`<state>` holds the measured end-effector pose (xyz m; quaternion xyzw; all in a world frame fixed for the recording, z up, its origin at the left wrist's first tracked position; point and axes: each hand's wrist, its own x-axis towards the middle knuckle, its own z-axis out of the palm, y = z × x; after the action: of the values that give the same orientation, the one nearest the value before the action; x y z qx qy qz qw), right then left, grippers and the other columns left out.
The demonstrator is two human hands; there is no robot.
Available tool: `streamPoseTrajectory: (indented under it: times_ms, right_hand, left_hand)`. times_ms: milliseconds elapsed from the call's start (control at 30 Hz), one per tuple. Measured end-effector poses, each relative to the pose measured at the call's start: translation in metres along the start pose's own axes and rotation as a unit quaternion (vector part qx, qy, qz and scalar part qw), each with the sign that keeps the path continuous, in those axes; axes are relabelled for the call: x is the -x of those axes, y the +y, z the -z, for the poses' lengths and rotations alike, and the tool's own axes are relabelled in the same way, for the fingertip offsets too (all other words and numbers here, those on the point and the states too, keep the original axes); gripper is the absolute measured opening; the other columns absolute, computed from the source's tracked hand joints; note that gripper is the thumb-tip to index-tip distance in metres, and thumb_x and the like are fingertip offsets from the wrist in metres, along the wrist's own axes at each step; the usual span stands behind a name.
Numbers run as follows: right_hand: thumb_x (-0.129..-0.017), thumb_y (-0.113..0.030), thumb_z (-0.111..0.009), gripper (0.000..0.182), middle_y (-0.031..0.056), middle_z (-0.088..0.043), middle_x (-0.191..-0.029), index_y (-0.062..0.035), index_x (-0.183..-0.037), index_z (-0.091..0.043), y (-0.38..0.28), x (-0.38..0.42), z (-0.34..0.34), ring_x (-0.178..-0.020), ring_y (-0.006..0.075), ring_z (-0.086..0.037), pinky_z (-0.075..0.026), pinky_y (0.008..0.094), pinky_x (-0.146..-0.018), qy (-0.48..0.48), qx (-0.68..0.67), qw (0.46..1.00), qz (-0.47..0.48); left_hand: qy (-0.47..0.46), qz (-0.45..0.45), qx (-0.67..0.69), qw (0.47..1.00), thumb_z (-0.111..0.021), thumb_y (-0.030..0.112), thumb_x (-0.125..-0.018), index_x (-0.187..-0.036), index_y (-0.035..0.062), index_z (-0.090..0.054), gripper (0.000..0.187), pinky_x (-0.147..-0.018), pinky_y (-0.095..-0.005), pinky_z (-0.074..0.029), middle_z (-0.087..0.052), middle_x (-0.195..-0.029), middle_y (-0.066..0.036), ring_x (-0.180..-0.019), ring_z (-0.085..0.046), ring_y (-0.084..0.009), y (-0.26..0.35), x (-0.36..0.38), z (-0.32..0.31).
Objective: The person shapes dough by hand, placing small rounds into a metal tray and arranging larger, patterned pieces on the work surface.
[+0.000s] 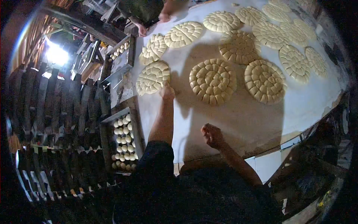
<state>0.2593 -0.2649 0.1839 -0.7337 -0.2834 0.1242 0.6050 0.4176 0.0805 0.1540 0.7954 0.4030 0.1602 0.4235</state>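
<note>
My left hand reaches to the lower right edge of a round of cut dough at the table's left side. Its fingers are drawn together at that edge, and whatever lies between them is hidden. Over the near part of the table, my right hand is curled closed, apart from the dough; I cannot make out anything in it. Ahead of it lies a dough round cut into rings of small pieces. A similar cut round sits to its right.
Several more cut dough rounds cover the far part of the pale table. To the left stands a wooden tray of dough balls, with another tray behind it. Across the table is a co-worker's hand.
</note>
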Motion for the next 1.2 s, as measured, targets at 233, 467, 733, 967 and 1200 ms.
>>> streamPoseTrajectory:
  times_ms: [233,467,733,967,1200]
  right_hand:
    - [-0.093,-0.020,-0.060,0.023,0.0107,-0.069,-0.083,0.0013,-0.098,-0.067,-0.032,-0.008,0.024,-0.076,0.0161,-0.067,-0.053,0.0311,-0.071,0.050,0.010,0.995,-0.086]
    - [-0.090,-0.020,-0.068,0.025,0.0087,-0.071,-0.085,0.0001,-0.104,-0.070,-0.121,0.005,-0.042,-0.081,0.0124,-0.066,-0.054,0.0303,-0.076,-0.068,0.046,0.994,-0.074]
    - [-0.087,-0.021,-0.073,0.029,0.0086,-0.071,-0.091,-0.0058,-0.111,-0.068,-0.161,0.050,-0.157,-0.079,0.0098,-0.065,-0.054,0.0311,-0.069,-0.093,0.093,0.991,-0.021]
    - [-0.091,-0.020,-0.067,0.019,0.0103,-0.068,-0.082,-0.0052,-0.103,-0.068,-0.201,0.079,-0.160,-0.074,0.0112,-0.061,-0.051,0.0329,-0.067,-0.179,0.097,0.979,-0.015]
    - [-0.097,-0.023,-0.056,0.024,0.0143,-0.061,-0.076,-0.0003,-0.090,-0.062,-0.162,0.077,-0.160,-0.071,0.0229,-0.062,-0.050,0.0369,-0.067,-0.061,0.059,0.996,0.025]
  left_hand:
    - [-0.139,-0.066,-0.177,0.972,-0.056,0.042,-0.096,-0.115,0.0077,-0.060,0.039,-0.066,-0.0381,-0.050,-0.062,-0.089,-0.016,-0.078,-0.059,-0.0270,0.014,0.219,0.112]
    - [-0.122,-0.327,-0.044,0.936,-0.076,0.029,-0.082,-0.104,0.0033,-0.062,0.037,-0.065,-0.0400,-0.051,-0.062,-0.085,-0.017,-0.071,-0.062,-0.0331,-0.015,0.312,0.193]
    - [-0.110,-0.372,0.223,0.894,-0.072,0.031,-0.086,-0.118,0.0023,-0.054,0.046,-0.076,-0.0381,-0.051,-0.061,-0.106,-0.019,-0.095,-0.063,-0.0296,-0.071,0.339,0.303]
    - [-0.377,-0.115,0.126,0.910,-0.055,0.029,-0.097,-0.119,0.0027,-0.055,0.034,-0.090,-0.0444,-0.049,-0.059,-0.119,-0.024,-0.111,-0.059,-0.0356,-0.081,0.365,0.342]
    - [-0.217,-0.314,0.029,0.924,-0.052,0.027,-0.099,-0.119,0.0037,-0.056,0.031,-0.084,-0.0458,-0.051,-0.066,-0.105,-0.022,-0.099,-0.065,-0.0384,-0.078,0.355,0.312]
